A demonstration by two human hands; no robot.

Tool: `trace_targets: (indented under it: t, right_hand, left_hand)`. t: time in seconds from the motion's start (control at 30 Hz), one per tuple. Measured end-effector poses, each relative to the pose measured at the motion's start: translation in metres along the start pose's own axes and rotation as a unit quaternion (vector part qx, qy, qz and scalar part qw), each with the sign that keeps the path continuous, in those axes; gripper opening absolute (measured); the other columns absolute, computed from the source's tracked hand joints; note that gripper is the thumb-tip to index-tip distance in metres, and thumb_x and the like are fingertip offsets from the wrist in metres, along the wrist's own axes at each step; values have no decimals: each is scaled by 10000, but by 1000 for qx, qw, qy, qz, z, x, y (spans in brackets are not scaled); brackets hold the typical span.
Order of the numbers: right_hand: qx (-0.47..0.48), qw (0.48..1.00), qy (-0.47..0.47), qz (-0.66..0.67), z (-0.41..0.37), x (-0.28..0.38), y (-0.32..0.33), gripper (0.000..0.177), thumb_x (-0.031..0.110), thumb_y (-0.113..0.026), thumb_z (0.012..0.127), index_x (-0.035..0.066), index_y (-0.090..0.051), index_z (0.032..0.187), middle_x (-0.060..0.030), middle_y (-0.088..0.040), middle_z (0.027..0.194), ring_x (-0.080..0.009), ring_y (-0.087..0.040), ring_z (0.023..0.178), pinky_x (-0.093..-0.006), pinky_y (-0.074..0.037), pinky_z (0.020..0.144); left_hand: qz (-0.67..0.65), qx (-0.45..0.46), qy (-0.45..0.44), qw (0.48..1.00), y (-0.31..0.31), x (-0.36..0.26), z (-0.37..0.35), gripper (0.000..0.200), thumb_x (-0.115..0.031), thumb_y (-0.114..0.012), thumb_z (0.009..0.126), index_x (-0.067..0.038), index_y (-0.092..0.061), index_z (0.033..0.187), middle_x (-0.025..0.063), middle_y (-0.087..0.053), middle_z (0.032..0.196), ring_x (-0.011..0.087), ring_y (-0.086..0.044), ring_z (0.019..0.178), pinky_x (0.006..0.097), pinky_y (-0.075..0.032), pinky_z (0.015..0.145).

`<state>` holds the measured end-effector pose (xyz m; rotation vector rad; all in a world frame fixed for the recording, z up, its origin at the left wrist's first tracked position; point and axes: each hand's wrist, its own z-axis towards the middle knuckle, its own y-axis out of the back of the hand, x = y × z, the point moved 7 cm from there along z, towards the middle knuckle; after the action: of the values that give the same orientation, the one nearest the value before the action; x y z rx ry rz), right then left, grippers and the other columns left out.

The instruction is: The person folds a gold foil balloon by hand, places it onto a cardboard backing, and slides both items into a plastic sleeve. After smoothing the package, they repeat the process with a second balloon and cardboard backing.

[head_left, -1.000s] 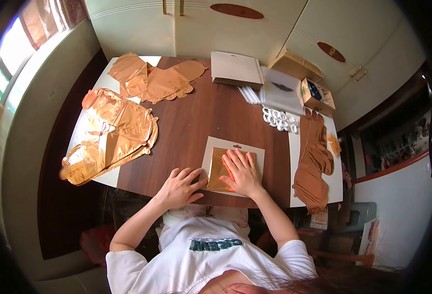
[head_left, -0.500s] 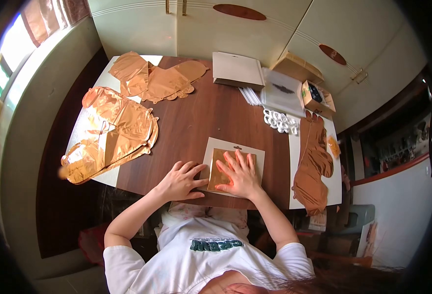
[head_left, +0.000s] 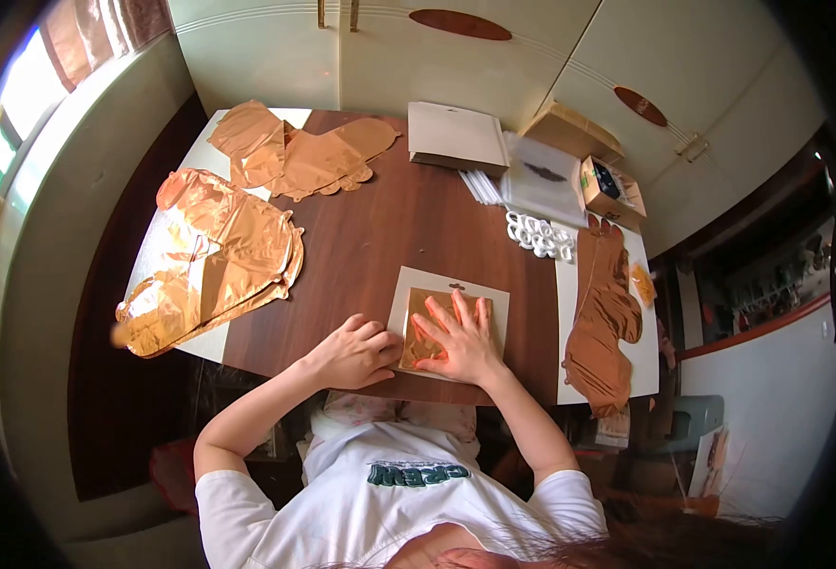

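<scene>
Gold foil square: lying flat on the pale card near the table's front edge, before the person; its surface is partly disappearing under a palm.
Pale card: resting on the brown part of the table, its margin showing around the foil, a slot piercing the far edge.
Right hand: lying palm down on the foil, fingers spreading, grasping nothing.
Left hand: curling its fingers at the card's left edge; whether it is pinching the card, cannot tell.
Small open box: standing at the far right, holding a dark object; its other contents are showing too small to identify.
Cardboard box: sitting behind the clear plastic sheets; its contents are not showing.
Clear plastic sheets: lying beside the small box, a dark patch showing on them.
Pale stack: standing at the far edge, white strips protruding near its base.
White rings: clustering nearer the person than the sheets.
Right side: brown foil is lying lengthwise, a small yellow item resting beside it.
Left side: shiny gold foil pieces are lying near duller copper pieces.
</scene>
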<state>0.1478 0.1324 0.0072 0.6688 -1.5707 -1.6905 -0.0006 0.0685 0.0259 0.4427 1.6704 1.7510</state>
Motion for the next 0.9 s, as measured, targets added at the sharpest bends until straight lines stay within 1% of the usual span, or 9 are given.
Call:
trace_targets:
  t: [0.1,0.3,0.4,0.7,0.8,0.9]
  right_hand:
    - [2,1000,-1,2,0,1,1,782,695,-570,755,339,-399,1429,-20,-280,1528,-392,-164,1414,-717,-103,1054]
    - [-3,1000,-2,4,0,0,1,788,686,-586,748,338,-396,1430,-19,-283,1525,-392,-170,1412,-713,-103,1061]
    - [-2,1000,-1,-10,0,-1,-3,800,724,-549,753,366,-361,1443,-14,-287,1526,-386,-172,1418,-725,-121,1048]
    - [3,1000,-3,-3,0,-2,-4,806,723,-551,751,366,-354,1447,-15,-270,1536,-388,-173,1418,-721,-103,1058]
    - [1,1000,0,-8,0,-1,-5,801,726,-542,757,366,-352,1448,-18,-265,1538,-391,-176,1417,-725,-99,1055]
    - [0,1000,-2,-4,0,0,0,785,718,-534,770,368,-351,1448,-23,-274,1534,-382,-181,1417,-709,-94,1069]
  left_hand:
    - [-11,-26,-38,999,3,-5,-2,382,-382,-600,869,-136,-638,1159,-2,-545,1218,188,-465,1177,409,-343,1007]
    - [-18,-26,-42,999,7,-5,-7,409,-361,-624,841,-135,-628,1183,-7,-538,1262,184,-461,1193,406,-347,1004]
    - [-15,-30,-44,998,6,-5,-7,406,-364,-628,838,-135,-631,1173,-5,-540,1265,181,-466,1190,403,-352,996]
    - [-43,-3,-75,996,4,-4,-3,373,-353,-593,874,-111,-631,1154,14,-542,1295,194,-442,1251,405,-338,996]
    - [-48,10,-86,995,6,-3,-2,391,-349,-585,886,-107,-596,1193,30,-540,1299,211,-432,1264,418,-336,1001]
    - [-56,0,-90,994,9,-3,0,408,-348,-569,892,-104,-551,1219,29,-551,1278,205,-431,1266,412,-355,995]
